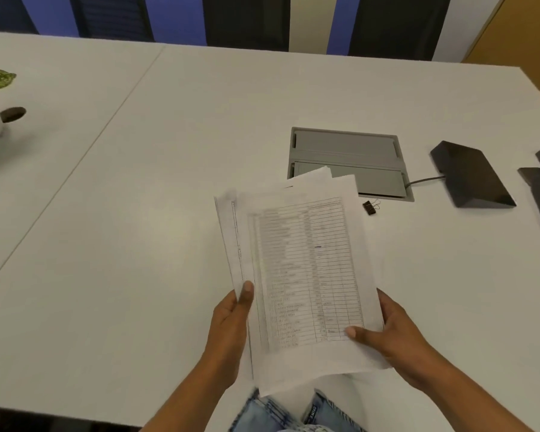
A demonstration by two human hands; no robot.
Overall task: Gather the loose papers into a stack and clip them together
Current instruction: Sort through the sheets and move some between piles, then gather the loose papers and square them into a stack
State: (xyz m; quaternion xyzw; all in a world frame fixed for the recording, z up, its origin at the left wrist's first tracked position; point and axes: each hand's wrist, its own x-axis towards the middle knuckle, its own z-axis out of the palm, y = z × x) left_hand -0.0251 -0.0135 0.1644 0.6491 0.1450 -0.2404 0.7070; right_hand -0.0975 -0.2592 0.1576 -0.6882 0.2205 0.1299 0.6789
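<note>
Now both hands, left hand point(228, 325) and right hand point(396, 335), pinch thin, uneven white papers point(303, 275); a small black clip point(369, 207) lies near.

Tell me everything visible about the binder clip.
The binder clip is small: a black body with thin silvery wire handles, metal by its look. It lies loose on the white table, just right of the papers' far corner, by the near edge of the grey cable hatch. Only the table touches it; it clips no sheet.
</note>
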